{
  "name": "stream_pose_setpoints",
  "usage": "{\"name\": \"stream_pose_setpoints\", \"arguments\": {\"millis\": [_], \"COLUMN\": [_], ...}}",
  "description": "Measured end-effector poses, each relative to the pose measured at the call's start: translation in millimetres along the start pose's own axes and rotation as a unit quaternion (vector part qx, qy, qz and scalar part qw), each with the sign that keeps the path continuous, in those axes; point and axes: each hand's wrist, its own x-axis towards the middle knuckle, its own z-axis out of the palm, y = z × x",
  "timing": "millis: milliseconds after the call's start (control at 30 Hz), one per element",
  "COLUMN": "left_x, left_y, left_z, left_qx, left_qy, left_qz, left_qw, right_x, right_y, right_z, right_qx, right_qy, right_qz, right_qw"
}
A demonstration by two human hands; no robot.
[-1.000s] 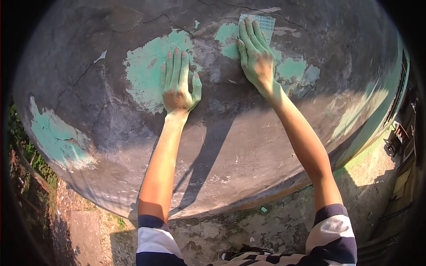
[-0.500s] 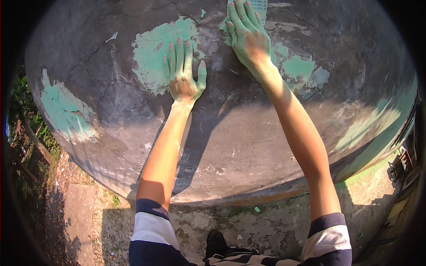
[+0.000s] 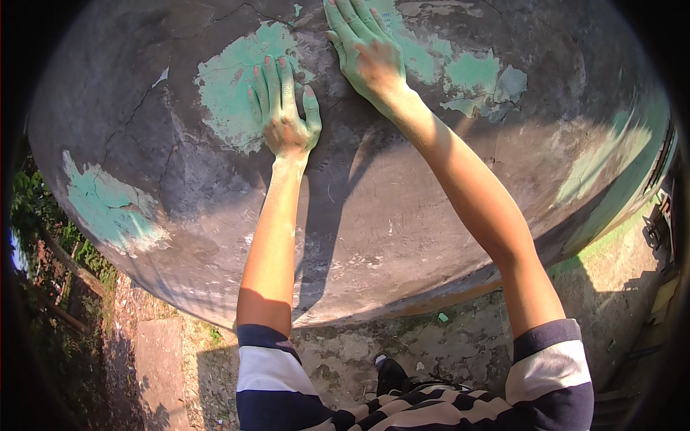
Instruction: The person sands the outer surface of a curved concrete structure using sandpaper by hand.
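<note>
A large grey, curved wall (image 3: 402,237) fills most of the view, with patches of green paint (image 3: 233,82) showing on it. My left hand (image 3: 284,118) lies flat against the wall over the edge of one green patch, fingers stretched out, nothing in it. Higher up and to the right, my right hand (image 3: 368,54) presses a sheet of sandpaper (image 3: 387,20) with a printed back onto the wall. Its fingers are stretched over the sheet, and most of it is hidden beneath them. Pale green dust coats both hands.
Another green patch (image 3: 115,205) is on the wall's left side, and flaking paint (image 3: 474,75) lies right of my right hand. Thin cracks run through the grey coat. Below are rough, stained ground (image 3: 330,355) and my shoe (image 3: 390,373). Plants (image 3: 43,208) grow at the left.
My right hand has moved left across the wall with the sandpaper, which is now mostly covered. My left hand stays on its green patch. The view has shifted slightly.
</note>
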Motion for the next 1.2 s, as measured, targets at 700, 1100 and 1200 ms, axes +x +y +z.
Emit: {"name": "stream_pose_setpoints", "arguments": {"millis": [700, 1100, 1200], "left_x": [-2, -1, -5], "left_y": [9, 6, 0], "left_z": [6, -1, 1], "left_qx": [0.002, 0.019, 0.001], "left_qy": [0.01, 0.008, -0.002], "left_qz": [0.007, 0.015, 0.015], "left_qw": [1.0, 1.0, 1.0], "right_x": [-42, -51, 10], "right_y": [40, 20, 11], "right_z": [-39, -29, -2], "right_qx": [-0.019, 0.017, 0.066], "right_qy": [-0.086, -0.074, 0.017], "right_qz": [0.025, -0.005, -0.012], "right_qw": [0.996, 0.997, 0.998]}}
